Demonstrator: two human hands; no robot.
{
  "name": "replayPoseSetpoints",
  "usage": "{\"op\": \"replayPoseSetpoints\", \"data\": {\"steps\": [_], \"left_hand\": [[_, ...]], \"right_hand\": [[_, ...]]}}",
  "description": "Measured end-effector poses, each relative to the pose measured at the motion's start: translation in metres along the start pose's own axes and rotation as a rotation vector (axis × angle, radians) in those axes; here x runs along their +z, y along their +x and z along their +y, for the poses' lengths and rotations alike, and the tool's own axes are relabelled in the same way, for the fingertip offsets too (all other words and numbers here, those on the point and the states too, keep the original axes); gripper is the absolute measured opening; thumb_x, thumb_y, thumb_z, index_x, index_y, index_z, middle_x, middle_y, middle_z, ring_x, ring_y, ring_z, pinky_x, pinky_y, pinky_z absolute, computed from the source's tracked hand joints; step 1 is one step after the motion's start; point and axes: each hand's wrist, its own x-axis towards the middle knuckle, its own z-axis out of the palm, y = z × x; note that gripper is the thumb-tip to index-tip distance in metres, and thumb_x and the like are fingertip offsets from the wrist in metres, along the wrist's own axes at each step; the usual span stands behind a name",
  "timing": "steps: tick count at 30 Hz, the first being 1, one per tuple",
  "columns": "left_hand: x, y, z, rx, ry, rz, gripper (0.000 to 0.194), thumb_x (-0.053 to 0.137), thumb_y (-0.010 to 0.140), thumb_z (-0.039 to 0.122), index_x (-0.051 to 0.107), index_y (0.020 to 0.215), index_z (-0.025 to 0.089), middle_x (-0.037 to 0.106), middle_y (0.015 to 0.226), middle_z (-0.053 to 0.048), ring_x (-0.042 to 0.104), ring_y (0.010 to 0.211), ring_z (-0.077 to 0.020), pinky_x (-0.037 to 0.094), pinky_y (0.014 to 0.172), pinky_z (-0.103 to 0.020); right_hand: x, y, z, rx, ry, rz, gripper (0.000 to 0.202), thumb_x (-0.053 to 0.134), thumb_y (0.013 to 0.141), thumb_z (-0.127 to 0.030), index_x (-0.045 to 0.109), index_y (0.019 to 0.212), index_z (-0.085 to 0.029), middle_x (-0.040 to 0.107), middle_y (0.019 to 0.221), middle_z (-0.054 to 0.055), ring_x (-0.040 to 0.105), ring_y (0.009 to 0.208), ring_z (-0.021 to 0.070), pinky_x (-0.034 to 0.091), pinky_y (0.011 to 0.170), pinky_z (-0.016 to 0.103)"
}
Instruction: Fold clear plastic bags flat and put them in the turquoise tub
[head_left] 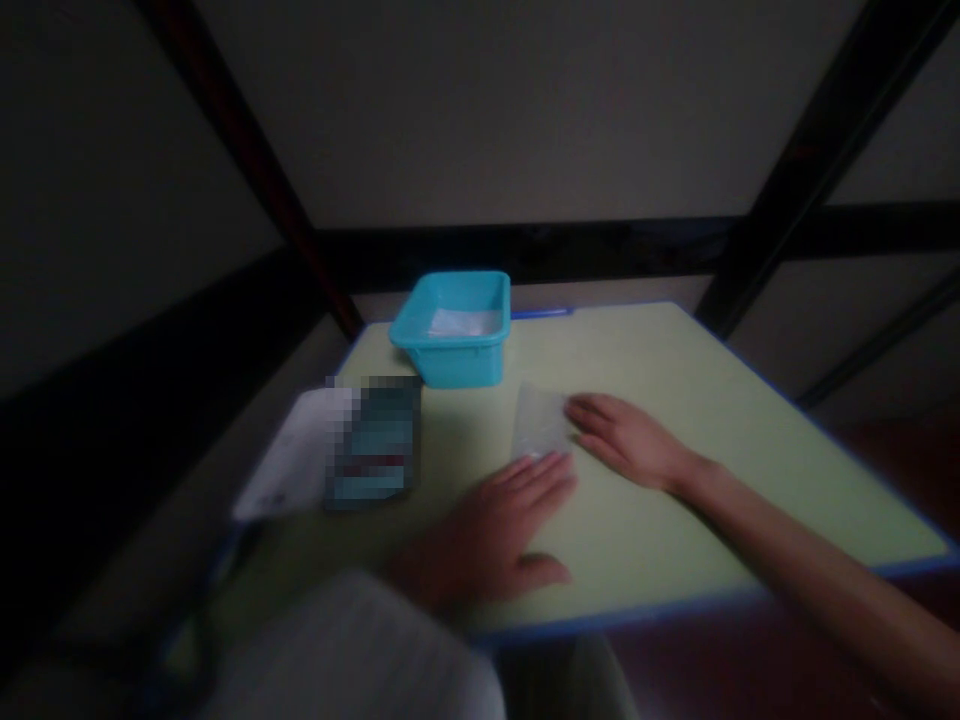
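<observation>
A thin, clear plastic sheet or bag lies flat on the pale yellow-green table. At its lower edge rest the fingertips of my left hand, which lies palm down with the thumb spread apart. My right hand is laid flat at the right edge of the plastic, its fingers stretched toward it. Neither hand is closed on anything. Behind the plastic, to the left, stands a turquoise basket with some whitish, flat packets inside.
At the left, a dark item, blurred by pixels, lies beside a white sheet that reaches the table's left edge. A blue pen-like stick lies by the back edge, right of the basket. A wall stands behind the table.
</observation>
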Motion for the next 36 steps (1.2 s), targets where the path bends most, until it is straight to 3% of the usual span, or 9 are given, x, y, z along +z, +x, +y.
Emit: {"op": "replayPoseSetpoints", "data": {"steps": [5,11,15,21,28,36], "left_hand": [[0.0,0.001,0.0,-0.006,0.004,-0.029,0.08,0.056,0.082,0.055,0.026,0.142,0.012,0.026,0.15,-0.016,0.022,0.139,-0.029,0.017,0.114,-0.044],[-0.005,0.005,0.003,0.023,-0.031,0.031,0.066,0.061,0.079,0.05,0.043,0.131,0.016,0.048,0.134,-0.015,0.041,0.127,-0.03,0.026,0.109,-0.045],[-0.006,0.004,0.004,0.008,-0.052,0.017,0.07,0.062,0.078,0.05,0.04,0.134,0.014,0.046,0.136,-0.015,0.041,0.127,-0.0304,0.026,0.11,-0.044],[-0.001,0.0,0.0,0.019,-0.032,-0.002,0.079,0.053,0.083,0.057,0.028,0.142,0.011,0.025,0.15,-0.016,0.016,0.14,-0.0302,0.017,0.114,-0.045],[-0.004,0.001,0.003,0.0,-0.026,-0.034,0.078,0.054,0.083,0.055,0.029,0.142,0.011,0.022,0.151,-0.016,0.019,0.14,-0.028,0.016,0.115,-0.042],[-0.003,0.0,0.004,-0.006,0.021,-0.047,0.076,0.052,0.085,0.054,0.026,0.143,0.012,0.02,0.152,-0.014,0.017,0.14,-0.0276,0.014,0.115,-0.043]], "right_hand": [[-0.01,0.004,-0.015,-0.15,0.143,-0.081,0.052,0.031,0.097,-0.041,0.04,0.138,-0.011,0.041,0.143,0.017,0.032,0.134,0.0248,0.027,0.11,0.046],[-0.003,0.031,-0.036,-0.402,0.333,-0.305,0.065,0.032,0.096,-0.048,0.021,0.146,-0.009,0.023,0.151,0.014,0.016,0.14,0.0176,0.016,0.115,0.037],[0.008,0.049,-0.026,-0.384,0.326,-0.373,0.066,0.03,0.095,-0.05,0.021,0.146,-0.01,0.022,0.151,0.012,0.014,0.14,0.0168,0.014,0.115,0.035],[0.015,0.067,0.006,-0.322,0.266,-0.389,0.067,0.023,0.095,-0.055,0.019,0.147,-0.013,0.018,0.153,0.01,0.01,0.141,0.0188,0.011,0.115,0.04],[0.021,0.078,0.026,-0.267,0.182,-0.343,0.07,0.022,0.094,-0.058,0.017,0.148,-0.014,0.018,0.152,0.01,0.012,0.141,0.0211,0.009,0.114,0.044],[0.024,0.078,0.028,-0.246,0.154,-0.298,0.066,0.021,0.094,-0.057,0.017,0.148,-0.018,0.022,0.152,0.009,0.016,0.14,0.0207,0.011,0.114,0.045]]}}
